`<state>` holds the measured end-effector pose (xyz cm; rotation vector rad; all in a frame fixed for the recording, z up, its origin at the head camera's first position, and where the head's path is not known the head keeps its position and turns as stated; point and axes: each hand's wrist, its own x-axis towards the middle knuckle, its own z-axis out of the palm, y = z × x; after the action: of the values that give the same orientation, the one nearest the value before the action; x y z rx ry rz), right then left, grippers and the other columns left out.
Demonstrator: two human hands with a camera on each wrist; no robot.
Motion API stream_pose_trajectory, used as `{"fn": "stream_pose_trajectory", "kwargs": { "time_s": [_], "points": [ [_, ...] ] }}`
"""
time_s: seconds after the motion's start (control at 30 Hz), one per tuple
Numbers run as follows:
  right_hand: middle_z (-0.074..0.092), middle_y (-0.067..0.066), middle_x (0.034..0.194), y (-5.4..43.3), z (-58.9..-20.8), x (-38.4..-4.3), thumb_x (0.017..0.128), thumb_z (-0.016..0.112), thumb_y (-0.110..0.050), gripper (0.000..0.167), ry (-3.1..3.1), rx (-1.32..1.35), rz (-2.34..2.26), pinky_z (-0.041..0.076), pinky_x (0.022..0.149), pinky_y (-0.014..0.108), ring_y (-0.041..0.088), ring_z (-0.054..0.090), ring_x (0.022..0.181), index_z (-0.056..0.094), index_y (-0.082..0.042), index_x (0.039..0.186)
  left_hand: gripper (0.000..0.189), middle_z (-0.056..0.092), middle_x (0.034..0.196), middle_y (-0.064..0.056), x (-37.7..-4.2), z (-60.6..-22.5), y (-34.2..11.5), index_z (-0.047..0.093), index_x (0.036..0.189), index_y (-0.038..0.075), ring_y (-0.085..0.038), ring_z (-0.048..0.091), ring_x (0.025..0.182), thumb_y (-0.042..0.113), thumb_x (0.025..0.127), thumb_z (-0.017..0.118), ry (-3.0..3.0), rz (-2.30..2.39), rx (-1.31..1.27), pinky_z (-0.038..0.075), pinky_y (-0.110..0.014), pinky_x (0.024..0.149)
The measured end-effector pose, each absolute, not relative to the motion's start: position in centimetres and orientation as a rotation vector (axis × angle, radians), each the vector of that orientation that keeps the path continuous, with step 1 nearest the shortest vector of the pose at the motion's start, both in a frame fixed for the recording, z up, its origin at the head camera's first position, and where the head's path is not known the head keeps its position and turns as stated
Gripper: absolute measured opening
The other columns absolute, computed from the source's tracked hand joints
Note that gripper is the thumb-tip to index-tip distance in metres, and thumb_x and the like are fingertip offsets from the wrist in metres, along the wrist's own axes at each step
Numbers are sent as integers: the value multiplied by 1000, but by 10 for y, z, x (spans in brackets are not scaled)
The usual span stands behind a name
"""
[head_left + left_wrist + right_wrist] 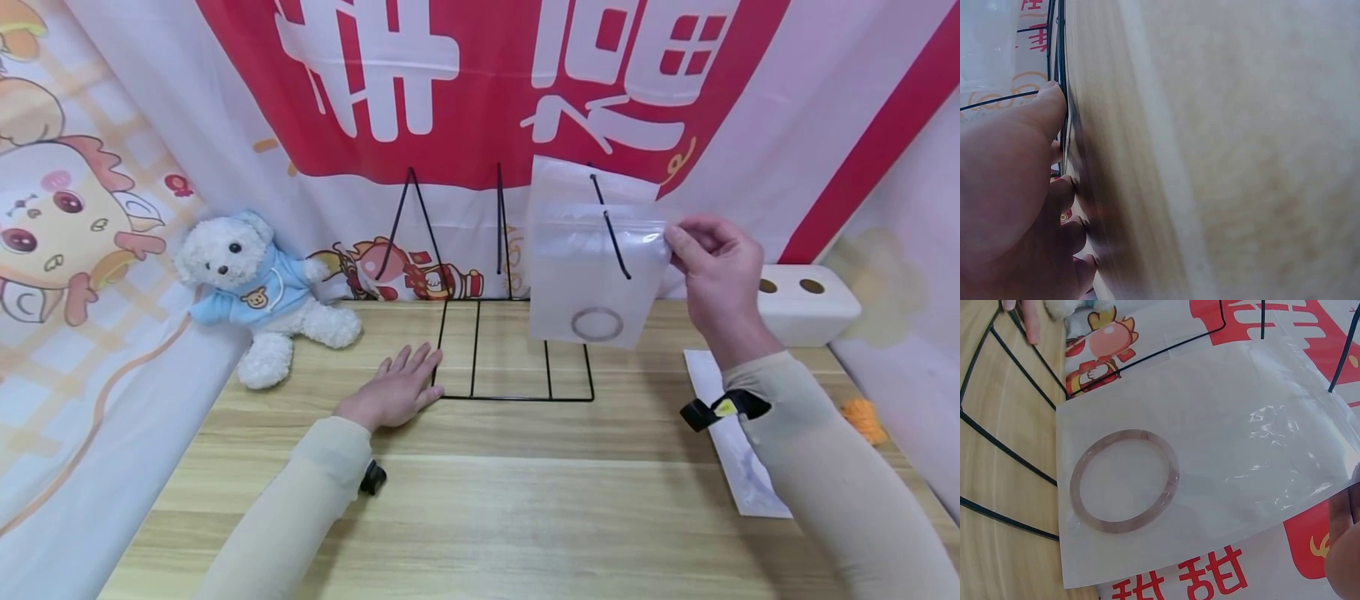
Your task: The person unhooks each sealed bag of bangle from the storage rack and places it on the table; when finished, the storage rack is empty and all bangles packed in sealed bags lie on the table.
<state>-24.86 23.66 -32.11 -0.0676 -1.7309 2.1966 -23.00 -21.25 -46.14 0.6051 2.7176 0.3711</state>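
Note:
A clear zip bag (577, 275) hangs on the right-hand hook (617, 242) of a black wire rack (517, 398), the hook's prong standing out in front of it. Inside the bag, near the bottom, lies a pinkish translucent bangle (1174, 478). The right hand (716, 275) pinches the bag's upper right edge between thumb and fingers. On the tabletop, the left hand (397, 387) lies with fingers spread, fingertips right at the left side of the rack's base. In the left wrist view, its thumb (1050, 106) overlaps the rack's wire.
A white teddy bear in a blue hoodie (262, 287) sits at the back left. Toward the right are a white flat packet (723, 442), a white block with round holes (813, 304) and something orange (864, 421). Printed cloth hangs behind the rack.

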Motion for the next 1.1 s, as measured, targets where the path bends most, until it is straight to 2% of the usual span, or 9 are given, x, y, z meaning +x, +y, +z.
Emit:
{"fn": "stream_pose_trajectory", "kwargs": {
  "time_s": [0.2, 0.37, 0.63, 0.7, 0.97, 1.1],
  "points": [
    [79, 4, 117, 238, -322, -242, 84, 91, -29, 57, -1696, -38, 2231, 62, 93, 22, 18, 77, 112, 73, -4, 132, 70, 9, 182, -19, -230, -461, -211, 17, 175, 11, -50, 5, 168, 45, 117, 39, 2731, 328, 599, 8, -72, 134],
    [79, 5, 113, 238, -322, -238, 86, 91, -27, 55, -1691, -16, 2222, 63, 92, 24, 18, 77, 108, 73, -1, 131, 71, 9, 182, -19, -230, -460, -211, 17, 175, 12, -49, 4, 168, 45, 117, 41, 2719, 356, 600, 6, -72, 134],
    [80, 3, 113, 238, -323, -232, 86, 90, -26, 50, -1700, -24, 2196, 63, 92, 24, 17, 78, 108, 75, -4, 128, 76, 6, 184, -14, -236, -476, -219, 15, 176, 18, -47, 0, 169, 58, 114, 37, 2708, 465, 609, 2, -73, 133],
    [80, 3, 115, 238, -324, -230, 87, 90, -25, 50, -1703, -19, 2192, 62, 93, 23, 16, 78, 110, 75, -4, 130, 78, 7, 183, -16, -236, -477, -220, 17, 175, 18, -50, 1, 168, 60, 114, 37, 2709, 480, 629, 2, -75, 132],
    [80, 3, 114, 238, -325, -220, 87, 90, -25, 55, -1702, -9, 2196, 62, 93, 24, 16, 78, 110, 72, -1, 133, 72, 8, 182, -19, -231, -461, -213, 17, 175, 12, -50, 2, 167, 47, 116, 42, 2698, 403, 604, 4, -73, 133],
    [80, 4, 113, 238, -326, -215, 87, 90, -25, 53, -1694, -3, 2217, 62, 93, 26, 17, 79, 108, 73, -2, 132, 76, 8, 182, -20, -235, -471, -217, 16, 175, 14, -52, 2, 167, 55, 115, 39, 2712, 438, 627, 4, -76, 131]
  ]
}}
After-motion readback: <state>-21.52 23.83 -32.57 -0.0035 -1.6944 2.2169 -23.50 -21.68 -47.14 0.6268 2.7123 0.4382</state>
